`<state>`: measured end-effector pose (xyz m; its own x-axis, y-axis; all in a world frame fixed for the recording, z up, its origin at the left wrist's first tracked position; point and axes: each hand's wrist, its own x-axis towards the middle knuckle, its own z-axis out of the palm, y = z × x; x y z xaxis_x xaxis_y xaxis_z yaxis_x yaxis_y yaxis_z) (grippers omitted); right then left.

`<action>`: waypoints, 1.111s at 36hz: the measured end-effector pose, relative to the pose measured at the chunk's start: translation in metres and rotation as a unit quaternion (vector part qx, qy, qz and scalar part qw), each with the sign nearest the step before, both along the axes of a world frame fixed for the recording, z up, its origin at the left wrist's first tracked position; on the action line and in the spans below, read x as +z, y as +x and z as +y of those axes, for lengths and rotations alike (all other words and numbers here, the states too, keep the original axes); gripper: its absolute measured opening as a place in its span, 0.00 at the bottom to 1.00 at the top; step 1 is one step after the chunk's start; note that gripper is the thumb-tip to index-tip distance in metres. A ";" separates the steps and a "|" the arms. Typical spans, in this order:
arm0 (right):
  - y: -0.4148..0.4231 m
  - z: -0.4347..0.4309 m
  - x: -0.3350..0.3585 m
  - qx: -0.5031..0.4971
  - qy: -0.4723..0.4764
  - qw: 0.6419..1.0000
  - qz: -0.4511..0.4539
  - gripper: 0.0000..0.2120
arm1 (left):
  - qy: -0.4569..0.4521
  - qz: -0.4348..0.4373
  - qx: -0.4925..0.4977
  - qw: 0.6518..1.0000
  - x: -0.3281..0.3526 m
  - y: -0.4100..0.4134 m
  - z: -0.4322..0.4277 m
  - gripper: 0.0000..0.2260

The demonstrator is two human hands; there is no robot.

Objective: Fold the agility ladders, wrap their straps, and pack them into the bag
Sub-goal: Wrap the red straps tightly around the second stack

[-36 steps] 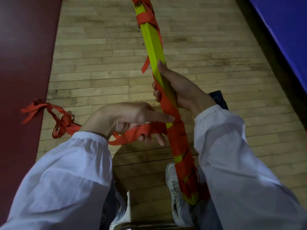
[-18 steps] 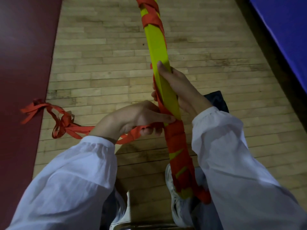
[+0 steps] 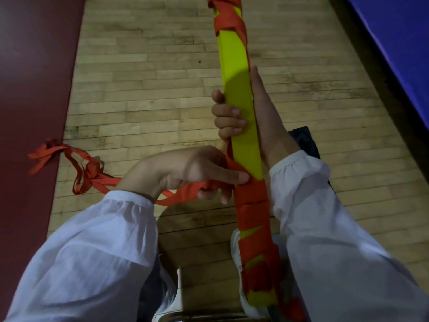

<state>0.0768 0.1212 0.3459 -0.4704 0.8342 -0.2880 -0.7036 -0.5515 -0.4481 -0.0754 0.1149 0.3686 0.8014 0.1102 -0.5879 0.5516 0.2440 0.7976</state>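
This looks like a sports hall or gym. The floor (image 3: 148,73) is laid in narrow strips of pale, scuffed hardwood — the kind used on indoor courts. Along its left edge lies a dark red mat (image 3: 32,89), and on the far right a blue mat (image 3: 399,43) with a dark band at its border. The training gear fits too — a bundle of yellow agility ladder rungs (image 3: 239,108) bound with orange strap (image 3: 253,205).
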 end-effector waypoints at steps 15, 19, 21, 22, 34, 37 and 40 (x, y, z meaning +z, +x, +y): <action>-0.006 0.000 0.005 -0.042 -0.022 0.963 -0.265 0.35 | 0.082 0.135 0.038 0.987 -0.018 0.005 0.004 0.20; -0.012 0.000 0.002 -0.054 -0.032 0.943 -0.326 0.34 | 0.136 0.150 0.059 0.978 -0.031 0.004 0.006 0.20; -0.014 0.001 -0.001 -0.065 -0.042 0.937 -0.341 0.34 | 0.134 0.153 0.057 0.977 -0.031 0.005 0.005 0.21; -0.015 0.000 -0.001 -0.072 -0.047 0.934 -0.347 0.34 | 0.128 0.155 0.055 0.978 -0.029 0.006 0.004 0.22; -0.014 0.000 -0.008 -0.108 -0.025 0.908 -0.403 0.33 | 0.176 0.155 0.076 0.969 -0.020 0.014 -0.005 0.21; -0.009 0.000 -0.004 -0.087 0.007 0.930 -0.358 0.37 | 0.156 0.159 0.088 0.971 -0.017 0.013 -0.002 0.22; -0.003 -0.001 0.000 -0.090 0.023 0.947 -0.309 0.39 | 0.122 0.121 0.093 0.981 -0.011 0.009 0.001 0.19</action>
<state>0.0734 0.1199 0.3462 -0.0728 0.9034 -0.4226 -0.3803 -0.4169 -0.8256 -0.0661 0.1156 0.3572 0.5952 0.4021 -0.6958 0.6957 0.1756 0.6965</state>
